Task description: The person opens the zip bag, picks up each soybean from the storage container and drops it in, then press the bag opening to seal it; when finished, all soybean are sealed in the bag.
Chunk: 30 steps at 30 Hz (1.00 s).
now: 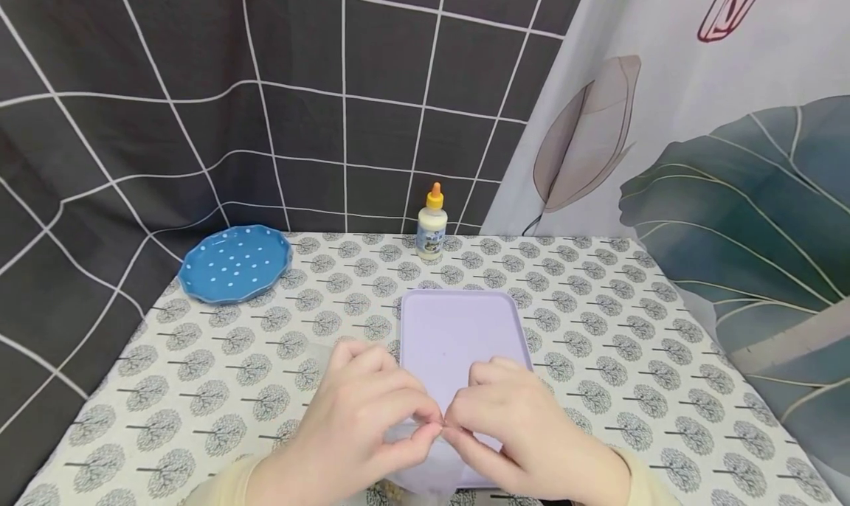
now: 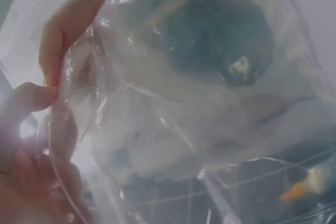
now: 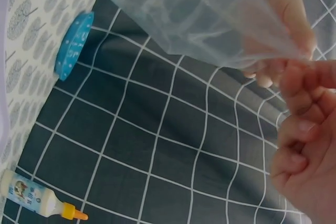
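Note:
A clear plastic bag [image 1: 434, 465] hangs between the two hands in front of the body. My left hand [image 1: 361, 421] pinches its upper edge between thumb and index finger. Close beside it, with fingertips meeting, my right hand [image 1: 521, 428] pinches the same edge. The crinkled, see-through film of the bag [image 2: 157, 129] fills much of the left wrist view. In the right wrist view the bag [image 3: 194, 19] narrows toward the fingertips. Something yellowish-brown shows low down at the bottom of the head view, too cut off to identify.
A lilac rimmed tray [image 1: 458, 329] lies flat on the tree-patterned tablecloth [image 1: 611, 373], beyond the hands. A small bottle with a yellow cap and orange tip [image 1: 432, 229] stands at the back. The blue white-dotted plate [image 1: 235, 262] is at the back left, before a dark checked curtain [image 1: 385, 130].

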Each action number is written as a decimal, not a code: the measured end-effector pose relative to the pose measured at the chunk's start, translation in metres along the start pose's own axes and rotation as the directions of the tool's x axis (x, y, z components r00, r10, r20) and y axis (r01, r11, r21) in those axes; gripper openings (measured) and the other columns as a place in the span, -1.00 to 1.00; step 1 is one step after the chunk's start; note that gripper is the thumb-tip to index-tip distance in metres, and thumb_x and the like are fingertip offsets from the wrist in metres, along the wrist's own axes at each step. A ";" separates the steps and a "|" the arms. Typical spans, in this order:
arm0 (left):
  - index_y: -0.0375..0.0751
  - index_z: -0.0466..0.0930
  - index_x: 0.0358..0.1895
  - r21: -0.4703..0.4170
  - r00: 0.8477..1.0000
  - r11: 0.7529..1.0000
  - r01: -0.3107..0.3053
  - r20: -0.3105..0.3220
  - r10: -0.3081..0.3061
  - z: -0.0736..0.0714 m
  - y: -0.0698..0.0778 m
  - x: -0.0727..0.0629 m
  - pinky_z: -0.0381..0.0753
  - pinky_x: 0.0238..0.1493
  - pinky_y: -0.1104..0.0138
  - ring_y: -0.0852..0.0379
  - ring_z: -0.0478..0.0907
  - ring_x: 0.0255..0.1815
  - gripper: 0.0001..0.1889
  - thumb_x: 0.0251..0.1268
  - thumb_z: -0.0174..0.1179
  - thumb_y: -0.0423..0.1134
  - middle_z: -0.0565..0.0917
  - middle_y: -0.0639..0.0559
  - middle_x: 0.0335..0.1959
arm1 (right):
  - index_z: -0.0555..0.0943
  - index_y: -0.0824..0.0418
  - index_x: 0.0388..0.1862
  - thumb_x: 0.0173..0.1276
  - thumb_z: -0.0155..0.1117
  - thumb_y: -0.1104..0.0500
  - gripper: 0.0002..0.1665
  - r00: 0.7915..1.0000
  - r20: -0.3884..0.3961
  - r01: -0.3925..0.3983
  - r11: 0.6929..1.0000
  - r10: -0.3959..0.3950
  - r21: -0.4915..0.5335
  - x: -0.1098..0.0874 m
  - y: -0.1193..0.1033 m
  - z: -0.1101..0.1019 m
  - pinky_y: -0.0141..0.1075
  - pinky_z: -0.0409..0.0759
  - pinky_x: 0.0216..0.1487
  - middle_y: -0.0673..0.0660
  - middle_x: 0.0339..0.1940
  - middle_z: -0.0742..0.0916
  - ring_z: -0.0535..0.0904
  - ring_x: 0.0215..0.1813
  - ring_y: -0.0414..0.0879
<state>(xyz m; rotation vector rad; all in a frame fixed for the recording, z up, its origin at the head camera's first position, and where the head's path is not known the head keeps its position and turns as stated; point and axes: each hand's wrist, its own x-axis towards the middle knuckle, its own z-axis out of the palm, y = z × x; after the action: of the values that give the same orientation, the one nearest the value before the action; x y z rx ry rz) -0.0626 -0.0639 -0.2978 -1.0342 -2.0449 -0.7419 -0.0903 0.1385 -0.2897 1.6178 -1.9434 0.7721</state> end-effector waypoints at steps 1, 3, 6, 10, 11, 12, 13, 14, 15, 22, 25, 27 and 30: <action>0.11 0.62 -0.48 -0.001 1.000 1.000 -0.014 -0.007 0.014 0.000 0.001 0.000 0.19 -0.15 0.32 0.35 0.33 -0.43 -0.95 0.04 0.29 -0.16 0.63 0.41 -0.47 | 0.45 0.00 -0.56 0.44 -0.01 0.15 -0.69 1.000 0.003 0.022 1.000 -0.022 0.017 0.001 0.000 -0.001 -0.58 0.09 -0.32 -0.24 -0.64 0.42 0.20 -0.52 -0.34; 0.11 0.62 -0.49 0.010 0.998 0.998 -0.054 -0.035 0.054 -0.001 0.003 0.000 0.19 -0.17 0.33 0.34 0.33 -0.44 -0.95 0.03 0.28 -0.17 0.62 0.39 -0.48 | 0.42 0.01 -0.60 0.43 -0.02 0.19 -0.66 0.998 0.005 0.067 0.997 -0.067 0.038 0.003 0.000 -0.005 -0.56 0.10 -0.30 -0.23 -0.65 0.40 0.21 -0.51 -0.33; 0.10 0.62 -0.51 0.041 0.990 0.993 -0.112 -0.086 0.115 -0.001 0.003 0.001 0.19 -0.20 0.34 0.33 0.34 -0.48 -0.93 0.07 0.24 -0.17 0.60 0.38 -0.51 | 0.39 0.04 -0.65 0.39 -0.02 0.23 -0.64 0.991 -0.021 0.131 0.990 -0.130 0.046 0.007 0.000 -0.009 -0.53 0.09 -0.29 -0.20 -0.67 0.38 0.21 -0.52 -0.32; 0.08 0.64 -0.50 0.065 0.981 0.988 -0.143 -0.126 0.150 -0.004 0.003 0.002 0.22 -0.22 0.32 0.32 0.36 -0.48 -0.84 0.21 0.14 -0.15 0.61 0.36 -0.53 | 0.37 0.06 -0.68 0.35 -0.01 0.26 -0.64 0.979 -0.065 0.197 0.980 -0.195 0.024 0.010 0.002 -0.012 -0.52 0.07 -0.33 -0.19 -0.68 0.39 0.18 -0.55 -0.32; 0.08 0.65 -0.50 0.063 0.980 0.987 -0.145 -0.128 0.152 -0.005 0.002 0.002 0.22 -0.22 0.32 0.32 0.37 -0.48 -0.83 0.23 0.13 -0.14 0.61 0.36 -0.53 | 0.39 0.06 -0.67 0.35 -0.01 0.26 -0.65 0.977 -0.071 0.205 0.979 -0.203 0.022 0.010 0.002 -0.012 -0.52 0.06 -0.34 -0.19 -0.68 0.41 0.18 -0.55 -0.32; 0.08 0.65 -0.49 0.057 0.980 0.988 -0.143 -0.128 0.150 -0.006 0.002 0.001 0.22 -0.21 0.32 0.32 0.38 -0.47 -0.82 0.25 0.12 -0.14 0.62 0.36 -0.52 | 0.40 0.07 -0.66 0.34 -0.01 0.26 -0.66 0.975 -0.075 0.212 0.977 -0.210 0.020 0.010 0.003 -0.013 -0.52 0.06 -0.34 -0.19 -0.67 0.42 0.18 -0.55 -0.32; 0.08 0.66 -0.48 0.051 0.981 0.989 -0.142 -0.126 0.147 -0.007 0.001 0.001 0.22 -0.21 0.31 0.32 0.39 -0.46 -0.81 0.26 0.12 -0.13 0.62 0.35 -0.51 | 0.41 0.07 -0.65 0.34 -0.02 0.27 -0.67 0.973 -0.080 0.220 0.975 -0.218 0.021 0.010 0.003 -0.013 -0.52 0.06 -0.35 -0.19 -0.67 0.42 0.18 -0.55 -0.32; 0.08 0.66 -0.48 0.044 0.982 0.989 -0.139 -0.124 0.144 -0.008 0.000 0.000 0.23 -0.21 0.31 0.32 0.40 -0.45 -0.82 0.27 0.12 -0.13 0.62 0.35 -0.51 | 0.42 0.08 -0.65 0.33 -0.02 0.27 -0.68 0.971 -0.086 0.226 0.974 -0.223 0.027 0.010 0.004 -0.013 -0.52 0.06 -0.35 -0.18 -0.67 0.43 0.19 -0.55 -0.32; 0.08 0.66 -0.48 0.038 0.983 0.990 -0.135 -0.123 0.138 -0.009 0.000 0.000 0.23 -0.20 0.31 0.32 0.41 -0.45 -0.82 0.27 0.13 -0.12 0.63 0.36 -0.50 | 0.43 0.08 -0.64 0.33 -0.01 0.28 -0.68 0.970 -0.088 0.231 0.972 -0.228 0.032 0.009 0.004 -0.014 -0.52 0.06 -0.36 -0.18 -0.67 0.43 0.19 -0.56 -0.32; 0.09 0.66 -0.48 0.023 0.987 0.995 -0.100 -0.126 0.102 -0.016 -0.003 -0.006 0.20 -0.19 0.31 0.31 0.39 -0.45 -0.79 0.30 0.11 -0.11 0.62 0.36 -0.50 | 0.45 0.12 -0.60 0.35 0.00 0.29 -0.71 0.967 -0.088 0.246 0.966 -0.239 0.079 0.008 0.007 -0.017 -0.54 0.10 -0.37 -0.17 -0.64 0.45 0.20 -0.53 -0.31; 0.09 0.65 -0.48 0.026 0.989 0.996 -0.090 -0.117 0.092 -0.019 -0.004 -0.008 0.18 -0.19 0.30 0.30 0.38 -0.45 -0.78 0.32 0.10 -0.10 0.61 0.37 -0.50 | 0.44 0.12 -0.60 0.36 -0.02 0.30 -0.70 0.971 -0.086 0.230 0.969 -0.223 0.089 0.006 0.006 -0.020 -0.54 0.11 -0.35 -0.16 -0.63 0.45 0.21 -0.51 -0.30; 0.10 0.66 -0.48 0.028 0.990 0.996 -0.082 -0.109 0.084 -0.022 -0.005 -0.009 0.17 -0.18 0.29 0.30 0.38 -0.44 -0.78 0.33 0.10 -0.09 0.62 0.37 -0.49 | 0.43 0.13 -0.60 0.36 -0.01 0.30 -0.69 0.971 -0.096 0.226 0.969 -0.217 0.096 0.005 0.005 -0.021 -0.54 0.12 -0.34 -0.15 -0.62 0.46 0.22 -0.51 -0.30; 0.11 0.66 -0.47 0.034 0.990 0.996 -0.087 -0.108 0.090 -0.026 -0.008 -0.012 0.18 -0.17 0.28 0.29 0.40 -0.42 -0.78 0.33 0.10 -0.08 0.62 0.37 -0.49 | 0.42 0.13 -0.61 0.36 0.01 0.31 -0.69 0.968 -0.121 0.233 0.967 -0.220 0.104 0.005 0.005 -0.022 -0.53 0.12 -0.34 -0.14 -0.63 0.47 0.22 -0.51 -0.31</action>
<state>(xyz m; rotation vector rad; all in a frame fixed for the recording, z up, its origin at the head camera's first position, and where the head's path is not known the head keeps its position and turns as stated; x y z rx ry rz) -0.0554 -0.0927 -0.2938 -1.0386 -1.8989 -0.7049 -0.0959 0.1512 -0.2714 1.7905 -1.6285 0.8743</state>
